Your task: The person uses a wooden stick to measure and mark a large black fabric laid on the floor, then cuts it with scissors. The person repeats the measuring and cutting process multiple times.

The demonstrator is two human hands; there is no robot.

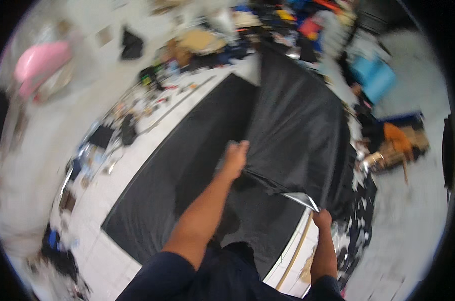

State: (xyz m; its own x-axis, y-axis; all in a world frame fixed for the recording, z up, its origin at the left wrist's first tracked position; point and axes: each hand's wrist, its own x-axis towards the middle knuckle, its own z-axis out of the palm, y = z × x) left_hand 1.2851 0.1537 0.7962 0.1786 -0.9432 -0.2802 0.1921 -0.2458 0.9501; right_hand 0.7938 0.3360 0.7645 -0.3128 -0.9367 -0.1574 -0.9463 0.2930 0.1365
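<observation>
A large black sheet (297, 115) with a silvery underside bulges up in front of me. Its near edge is pinched in my left hand (234, 159), close to the middle of the view. Lower and to the right, my right hand (322, 218) is closed on the same edge, where a strip of the silvery side is folded over. Beneath lies a flat black rectangular sheet (157, 205) on white floor tiles. I cannot tell whether both are one piece. Motion blurs the fingers a little.
Mixed clutter lines the left side, with a dark bundle (128, 129) among it. Piled goods stand at the back, including a tan cardboard piece (201, 41). To the right are a light blue container (372, 78) and an orange item (398, 138). A pink object (43, 61) stands far left.
</observation>
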